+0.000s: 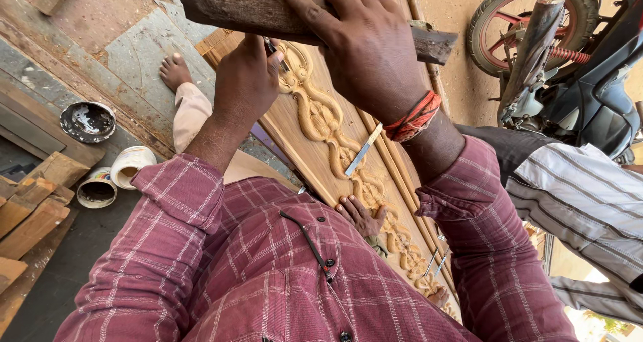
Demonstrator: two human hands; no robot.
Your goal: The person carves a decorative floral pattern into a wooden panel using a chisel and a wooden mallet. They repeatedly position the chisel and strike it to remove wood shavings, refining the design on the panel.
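Note:
My right hand [365,47], with a ring and a red thread band at the wrist, grips a rough wooden mallet [254,9] held across the top of the view. My left hand [246,81] is closed around a chisel [274,53] whose tip meets the carved wooden door panel [321,151]. The panel bears a raised twisting ornament [320,118] down its length. Another loose chisel [362,151] lies on the panel below my right wrist.
Another person's hand [362,215] rests on the panel, and a person in a striped shirt [583,201] sits at right. A motorcycle [562,54] stands behind. Small bowls [87,121] and wood blocks [33,208] lie at left. My bare foot [175,71] is on the stone floor.

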